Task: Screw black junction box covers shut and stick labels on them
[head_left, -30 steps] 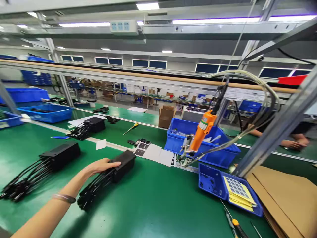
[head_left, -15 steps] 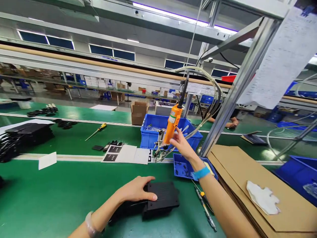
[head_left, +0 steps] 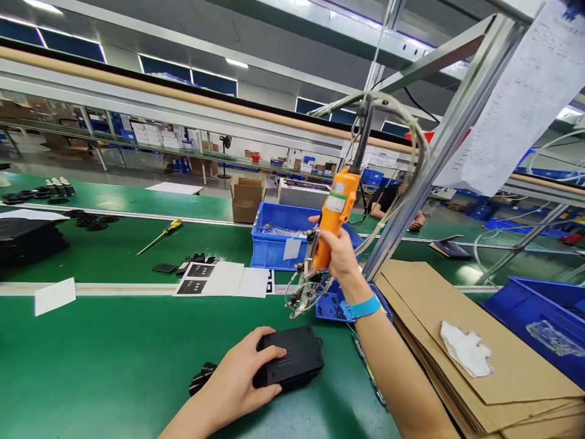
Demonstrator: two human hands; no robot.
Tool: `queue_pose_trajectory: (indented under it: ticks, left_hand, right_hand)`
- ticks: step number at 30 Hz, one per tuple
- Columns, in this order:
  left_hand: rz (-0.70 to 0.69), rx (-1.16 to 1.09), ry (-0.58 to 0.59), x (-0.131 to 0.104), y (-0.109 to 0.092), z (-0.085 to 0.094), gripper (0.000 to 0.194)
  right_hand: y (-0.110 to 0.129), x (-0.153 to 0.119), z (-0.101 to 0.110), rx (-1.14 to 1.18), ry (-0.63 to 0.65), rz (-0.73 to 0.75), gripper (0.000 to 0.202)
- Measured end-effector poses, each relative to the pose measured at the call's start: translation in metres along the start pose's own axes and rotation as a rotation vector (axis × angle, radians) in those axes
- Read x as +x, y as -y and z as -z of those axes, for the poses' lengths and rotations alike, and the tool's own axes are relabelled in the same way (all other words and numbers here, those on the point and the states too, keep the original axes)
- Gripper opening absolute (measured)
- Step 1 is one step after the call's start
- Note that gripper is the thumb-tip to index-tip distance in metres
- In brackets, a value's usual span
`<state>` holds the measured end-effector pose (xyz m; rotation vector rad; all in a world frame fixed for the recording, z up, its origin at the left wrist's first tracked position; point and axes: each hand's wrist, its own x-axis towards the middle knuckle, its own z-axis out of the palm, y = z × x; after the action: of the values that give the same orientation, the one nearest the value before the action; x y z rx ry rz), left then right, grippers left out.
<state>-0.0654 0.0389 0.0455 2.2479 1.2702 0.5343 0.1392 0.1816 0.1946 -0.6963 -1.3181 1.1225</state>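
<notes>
On the green bench lies a black ridged plastic box (head_left: pixel 296 356), with a black corrugated part (head_left: pixel 201 379) at its left end. My left hand (head_left: pixel 249 372) grips the box's left side, thumb along the front edge and fingers over the top. Above the bench, my right hand (head_left: pixel 339 251) is wrapped round an orange electric screwdriver (head_left: pixel 333 210) that hangs from a cable. Its lower end carries a metal fixture with thin tubes (head_left: pixel 304 296), pointing down over the bench behind the box.
Behind the screwdriver stands a blue bin (head_left: pixel 274 244); a shallow blue tray (head_left: pixel 329 308) holds small black parts. Printed sheets (head_left: pixel 219 279) and a yellow screwdriver (head_left: pixel 161 236) lie left. Cardboard sheets (head_left: pixel 434 311) and a metal post (head_left: pixel 439 146) stand right. Another person's arm (head_left: pixel 377 210) shows beyond.
My right hand has closed round the orange screwdriver, which is now drawn a little nearer and tilted. My left hand has shifted its hold on the black box, which has turned slightly.
</notes>
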Motion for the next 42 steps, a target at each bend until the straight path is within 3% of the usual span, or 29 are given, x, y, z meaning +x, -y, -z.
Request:
queue_pose_trajectory:
  ticks: [5, 8, 20, 35, 38, 42]
  left_hand:
    - [-0.025, -0.03, 0.019, -0.004, 0.005, -0.001, 0.05]
    - [-0.034, -0.043, 0.021, -0.005, 0.008, -0.003, 0.05]
    - [-0.028, -0.026, 0.039, -0.005, 0.002, 0.001, 0.05]
    - [-0.034, 0.017, -0.06, -0.002, 0.004, -0.003, 0.042]
    - [-0.032, 0.044, -0.062, -0.001, 0.002, -0.003, 0.041]
    - [-0.035, 0.079, -0.058, -0.001, 0.003, -0.005, 0.044]
  right_hand:
    - [0.027, -0.011, 0.001, 0.042, -0.033, 0.019, 0.051]
    - [0.023, -0.021, 0.002, 0.023, -0.065, 0.055, 0.061]
    - [0.005, -0.038, 0.004, -0.037, -0.125, 0.069, 0.053]
    - [-0.013, -0.057, 0.005, 0.01, -0.146, 0.113, 0.051]
    - [-0.004, -0.062, 0.004, 0.004, -0.187, 0.136, 0.048]
    - [0.036, -0.063, 0.004, -0.047, -0.284, 0.193, 0.054]
